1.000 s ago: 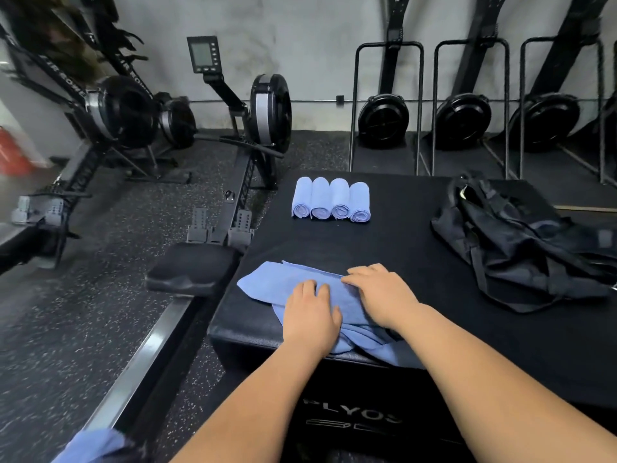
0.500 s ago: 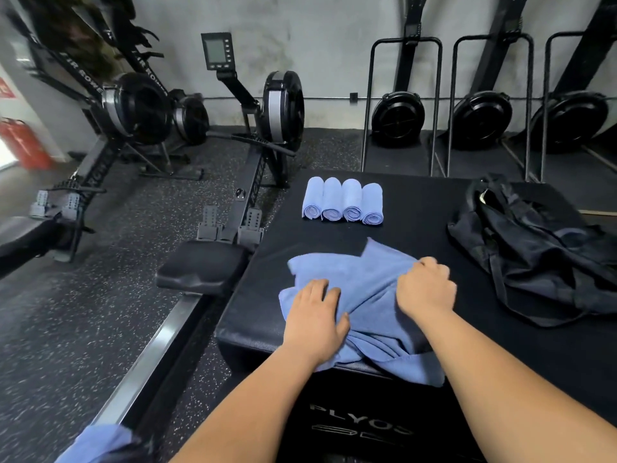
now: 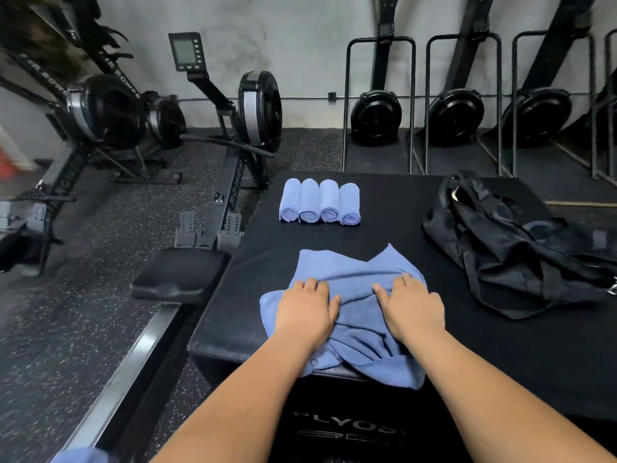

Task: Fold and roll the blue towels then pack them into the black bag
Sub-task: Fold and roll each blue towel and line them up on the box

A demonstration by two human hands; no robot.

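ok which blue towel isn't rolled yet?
The unrolled towel under the left hand and right hand: spread and rumpled, while the four rolled towels sit in a row behind.

The box (image 3: 347,404) front read "PLYOS", with any further letters hidden. A slanted beam (image 3: 43,75) of the far-left rower showed "IR ROWE". Lettering on the nearer rower's rail (image 3: 235,195) was too blurred to read.

Even, soft indoor light, no harsh shadows.
Wide-angle bend curves the rack frames (image 3: 380,101) at right; left edge smears; rower rail (image 3: 133,359) catches a glare streak.
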